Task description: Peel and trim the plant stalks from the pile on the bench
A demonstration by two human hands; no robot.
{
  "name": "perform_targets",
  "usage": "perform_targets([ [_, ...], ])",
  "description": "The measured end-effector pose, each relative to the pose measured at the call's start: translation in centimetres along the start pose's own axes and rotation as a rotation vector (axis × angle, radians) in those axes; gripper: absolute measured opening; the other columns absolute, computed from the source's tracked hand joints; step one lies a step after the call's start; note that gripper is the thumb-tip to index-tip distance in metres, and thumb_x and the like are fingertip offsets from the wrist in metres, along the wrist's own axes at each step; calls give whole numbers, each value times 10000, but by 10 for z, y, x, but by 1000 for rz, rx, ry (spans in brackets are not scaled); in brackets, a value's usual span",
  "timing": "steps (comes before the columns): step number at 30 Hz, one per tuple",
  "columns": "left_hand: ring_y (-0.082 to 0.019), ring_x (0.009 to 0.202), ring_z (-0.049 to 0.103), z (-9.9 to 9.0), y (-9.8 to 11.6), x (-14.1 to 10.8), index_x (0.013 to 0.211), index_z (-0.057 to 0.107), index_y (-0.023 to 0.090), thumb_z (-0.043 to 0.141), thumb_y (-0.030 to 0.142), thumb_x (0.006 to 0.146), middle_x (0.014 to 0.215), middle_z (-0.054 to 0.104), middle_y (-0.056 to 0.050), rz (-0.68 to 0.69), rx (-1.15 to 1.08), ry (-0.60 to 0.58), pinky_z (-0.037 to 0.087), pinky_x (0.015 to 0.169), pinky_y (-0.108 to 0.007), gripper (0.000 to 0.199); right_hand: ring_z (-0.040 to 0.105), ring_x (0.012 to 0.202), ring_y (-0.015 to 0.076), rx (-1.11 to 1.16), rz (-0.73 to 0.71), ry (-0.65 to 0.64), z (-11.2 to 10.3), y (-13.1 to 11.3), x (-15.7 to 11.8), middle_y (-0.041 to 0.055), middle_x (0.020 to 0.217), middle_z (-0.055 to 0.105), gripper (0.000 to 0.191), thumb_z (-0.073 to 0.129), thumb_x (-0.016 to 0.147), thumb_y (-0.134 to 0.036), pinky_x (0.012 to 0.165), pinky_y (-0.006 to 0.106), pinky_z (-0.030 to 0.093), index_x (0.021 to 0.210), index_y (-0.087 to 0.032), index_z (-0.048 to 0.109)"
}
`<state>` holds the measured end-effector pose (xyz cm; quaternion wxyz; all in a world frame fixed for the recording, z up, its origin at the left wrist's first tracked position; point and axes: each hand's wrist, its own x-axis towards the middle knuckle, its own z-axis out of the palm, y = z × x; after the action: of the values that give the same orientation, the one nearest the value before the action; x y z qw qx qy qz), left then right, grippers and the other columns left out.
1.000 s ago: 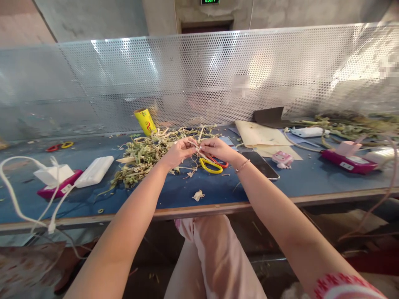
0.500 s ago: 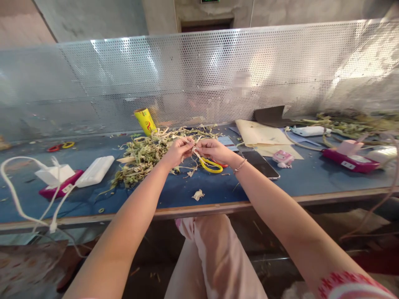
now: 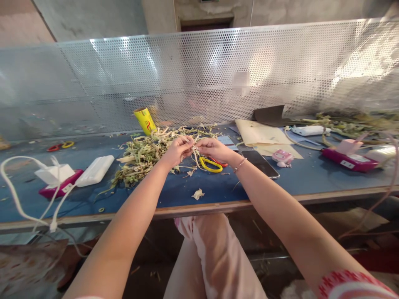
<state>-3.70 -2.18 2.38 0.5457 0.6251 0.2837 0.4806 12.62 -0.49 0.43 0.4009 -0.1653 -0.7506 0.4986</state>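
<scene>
Both hands meet above the table, pinching a pale dried plant strip (image 3: 195, 157) whose loose end hangs down between them. My left hand (image 3: 180, 151) has its fingertips closed on the strip, and my right hand (image 3: 215, 149) grips it from the other side. Behind and left of them spreads a heap of dried plant pieces (image 3: 143, 151), greenish to straw-coloured. Just below my right hand lie scissors with yellow and red handles (image 3: 212, 165); their blades are hidden. A small pale scrap (image 3: 198, 194) rests near the table's front edge.
A phone (image 3: 260, 163) and a pink figure (image 3: 282, 158) lie right of my hands. Beyond are paper sheets (image 3: 262, 132) and a magenta power strip (image 3: 349, 161). Leftward stand a yellow tube (image 3: 145, 120), a white power bank (image 3: 95, 171) and cables. A perforated metal panel (image 3: 199, 83) closes the back.
Almost nothing differs. My hands stay together on the strip, with only a slight shift of the fingers and of the hanging end.
</scene>
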Motion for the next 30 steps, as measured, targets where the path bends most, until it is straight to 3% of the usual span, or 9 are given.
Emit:
perform_targets([
  [10, -11, 395, 307, -3, -1, 0, 684, 508, 136, 637, 252, 658, 507, 382, 54, -13, -16, -28, 216, 382, -157, 176, 293, 490, 42, -79, 13, 29, 2, -3, -2, -54, 579, 427, 235, 570, 728, -373, 449, 215, 215, 790, -149, 602],
  [17, -6, 401, 327, -4, -1, 1, 743, 526, 129, 657, 187, 579, 560, 461, 45, 10, -18, -80, 214, 384, -164, 218, 295, 470, 37, -28, 6, 16, -2, -2, -2, -58, 575, 379, 232, 569, 737, -381, 432, 206, 208, 754, -150, 567],
  [30, -27, 442, 375, -2, -4, 2, 743, 571, 126, 681, 339, 635, 536, 460, 29, 20, 48, 43, 241, 400, -168, 263, 247, 464, 34, 51, 10, 104, 1, 0, 0, -67, 569, 326, 236, 558, 738, -369, 440, 216, 177, 669, -155, 486],
])
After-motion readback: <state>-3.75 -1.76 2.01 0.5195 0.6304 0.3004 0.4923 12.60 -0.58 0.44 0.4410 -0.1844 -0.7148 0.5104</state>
